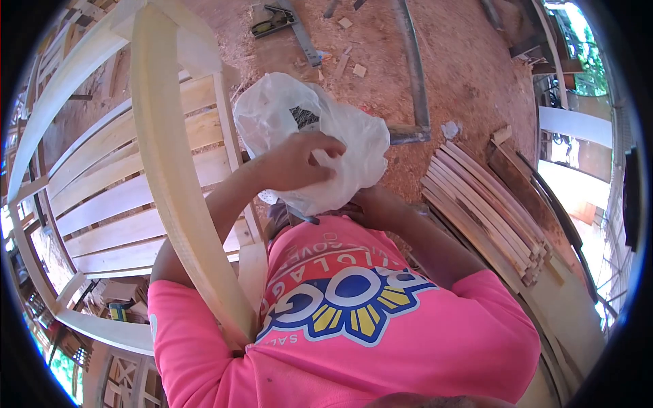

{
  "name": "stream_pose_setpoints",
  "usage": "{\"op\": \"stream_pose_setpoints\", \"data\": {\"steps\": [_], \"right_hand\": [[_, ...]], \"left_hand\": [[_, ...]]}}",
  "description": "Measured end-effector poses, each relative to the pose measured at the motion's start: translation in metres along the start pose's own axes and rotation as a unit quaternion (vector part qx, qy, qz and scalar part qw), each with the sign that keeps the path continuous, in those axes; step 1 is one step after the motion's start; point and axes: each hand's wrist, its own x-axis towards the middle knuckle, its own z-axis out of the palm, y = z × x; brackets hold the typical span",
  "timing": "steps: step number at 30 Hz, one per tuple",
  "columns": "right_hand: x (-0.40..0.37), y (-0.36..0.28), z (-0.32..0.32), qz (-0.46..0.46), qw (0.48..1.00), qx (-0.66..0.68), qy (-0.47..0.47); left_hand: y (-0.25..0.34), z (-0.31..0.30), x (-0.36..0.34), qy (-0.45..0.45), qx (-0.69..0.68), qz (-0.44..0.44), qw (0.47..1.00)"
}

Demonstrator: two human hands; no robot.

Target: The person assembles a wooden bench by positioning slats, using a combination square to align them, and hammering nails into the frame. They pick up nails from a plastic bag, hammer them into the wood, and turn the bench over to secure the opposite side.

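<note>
A crumpled white, see-through plastic bag point(360, 146) is held in front of my waist. Its mouth gapes toward the far side, and a heap of small dark grey pieces point(304, 117) shows inside, too small to name. My left hand point(303, 162) lies over the bag with its fingers curled into the plastic. Low on the bag's near side, my right hand point(374, 204) grips it close to my shirt; most of those fingers are hidden. A pale wooden frame point(163, 136) with a curved rail stands against my left arm.
Slats point(129, 163) fill the wooden frame on the left. On the dusty ground lie a metal square point(303, 37), wood scraps point(359, 70) and a dark metal bar frame point(413, 68). Stacked wooden strips point(483, 204) are at my right, beside longer boards point(571, 306).
</note>
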Motion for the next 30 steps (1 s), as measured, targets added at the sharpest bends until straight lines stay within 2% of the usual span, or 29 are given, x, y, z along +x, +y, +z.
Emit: {"op": "stream_pose_setpoints", "data": {"steps": [3,6,9,12,15,17,18,21,24,26,30], "right_hand": [[0.000,-0.016,-0.015,0.031,0.999,-0.009,-0.027],[0.003,-0.022,-0.021,0.063,0.995,-0.031,-0.065],[0.004,-0.022,-0.021,0.074,0.994,-0.040,-0.067],[0.006,-0.018,-0.017,0.073,0.994,-0.041,-0.075],[0.004,-0.008,-0.014,0.054,0.996,-0.033,-0.064],[0.002,-0.001,-0.007,0.018,0.998,-0.036,-0.042],[0.002,-0.003,-0.007,0.038,0.997,-0.037,-0.055],[0.003,-0.005,-0.008,0.065,0.995,-0.037,-0.073],[0.002,-0.005,-0.006,0.071,0.994,-0.035,-0.069],[0.004,-0.017,-0.019,0.102,0.989,-0.042,-0.099],[0.003,-0.012,-0.013,0.047,0.998,-0.017,-0.029]], "left_hand": [[-0.019,-0.012,0.004,0.076,0.119,-0.105,0.984],[0.008,-0.006,-0.002,0.180,0.355,-0.184,0.899],[-0.015,0.011,-0.002,0.277,0.409,-0.141,0.858],[-0.042,0.013,0.001,0.233,0.396,-0.149,0.876],[-0.051,-0.006,0.005,0.217,0.419,-0.109,0.875],[-0.059,-0.032,0.008,0.187,0.348,-0.064,0.916],[-0.064,-0.046,0.009,0.173,0.312,-0.044,0.933],[-0.074,-0.073,0.016,0.164,0.370,-0.001,0.915],[-0.075,-0.091,0.025,0.147,0.425,-0.022,0.893],[-0.074,-0.093,0.028,0.128,0.395,0.002,0.910],[-0.053,-0.078,0.019,0.151,0.330,0.032,0.931]]}}
